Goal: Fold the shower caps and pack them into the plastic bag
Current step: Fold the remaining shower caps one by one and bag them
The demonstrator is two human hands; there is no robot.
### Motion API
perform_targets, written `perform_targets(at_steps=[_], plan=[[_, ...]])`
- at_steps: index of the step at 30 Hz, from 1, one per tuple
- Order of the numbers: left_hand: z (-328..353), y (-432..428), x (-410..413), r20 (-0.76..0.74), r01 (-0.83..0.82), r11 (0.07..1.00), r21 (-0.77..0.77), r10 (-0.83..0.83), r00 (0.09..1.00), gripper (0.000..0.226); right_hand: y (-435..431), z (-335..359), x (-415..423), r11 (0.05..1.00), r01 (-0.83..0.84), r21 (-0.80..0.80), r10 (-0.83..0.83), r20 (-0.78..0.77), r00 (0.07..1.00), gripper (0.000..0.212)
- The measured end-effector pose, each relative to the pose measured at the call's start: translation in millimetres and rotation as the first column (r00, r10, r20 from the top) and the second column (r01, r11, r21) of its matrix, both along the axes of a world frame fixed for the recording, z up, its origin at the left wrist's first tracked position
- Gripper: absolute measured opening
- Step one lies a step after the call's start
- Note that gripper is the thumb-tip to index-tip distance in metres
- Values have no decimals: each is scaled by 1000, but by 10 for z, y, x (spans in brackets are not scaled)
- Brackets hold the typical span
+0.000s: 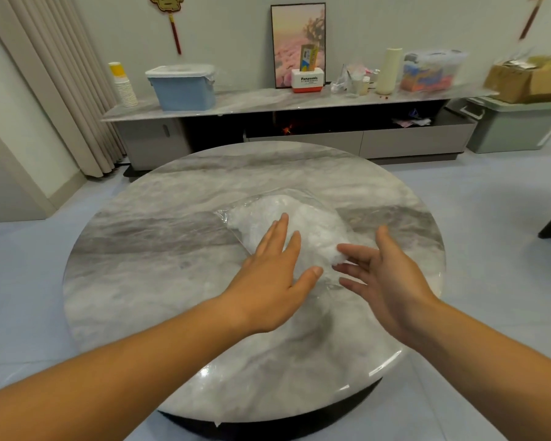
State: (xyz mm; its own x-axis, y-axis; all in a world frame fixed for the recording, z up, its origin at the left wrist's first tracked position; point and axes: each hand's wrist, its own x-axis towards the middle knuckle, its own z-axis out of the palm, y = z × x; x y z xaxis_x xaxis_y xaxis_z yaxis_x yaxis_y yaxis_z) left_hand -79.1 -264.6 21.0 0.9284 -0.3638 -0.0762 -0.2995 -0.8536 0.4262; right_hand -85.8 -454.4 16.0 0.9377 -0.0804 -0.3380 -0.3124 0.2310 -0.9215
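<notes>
Left fingers [279,232] lie straight and flat, pressing down on the white bundle. Right fingers [355,249] are spread and loose, tips just touching the bundle's near end and gripping nothing. So the left hand [271,281] pins from above and the right hand [388,275] comes in from the side, palm turned inward.

Under them the shower caps [318,224] sit as one crumpled white mass inside the plastic bag [234,214], which lies near the middle of the round marble table [159,281].

Here's the danger: the film looks slick and the tabletop is glossy, so a sideways push could send the whole bag skating away. The puffy caps could also spring back out at the right hand's end if the flat hand lifts. Trapped air would do the same.

The count: two hands, one bag, one table. The caps can't be counted, as they merge into a single lump. One small white scrap [217,423] sits at the table's near edge.
</notes>
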Motion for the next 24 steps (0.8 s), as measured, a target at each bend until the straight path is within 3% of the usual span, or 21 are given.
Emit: perform_targets(at_steps=[7, 19, 24], plan=[[-20, 130, 11, -25, 56, 996, -63, -57, 998, 82, 267, 181, 330, 969, -179, 168, 173, 51, 984, 87], [-28, 444, -56, 40, 152, 987, -43, -150, 988, 79, 799, 190, 764, 954, -112, 278, 117, -2, 993, 95], [-90, 572, -83, 65, 176, 984, 15, -177, 982, 82, 850, 153, 767, 930, -98, 354, 115, -26, 993, 87]])
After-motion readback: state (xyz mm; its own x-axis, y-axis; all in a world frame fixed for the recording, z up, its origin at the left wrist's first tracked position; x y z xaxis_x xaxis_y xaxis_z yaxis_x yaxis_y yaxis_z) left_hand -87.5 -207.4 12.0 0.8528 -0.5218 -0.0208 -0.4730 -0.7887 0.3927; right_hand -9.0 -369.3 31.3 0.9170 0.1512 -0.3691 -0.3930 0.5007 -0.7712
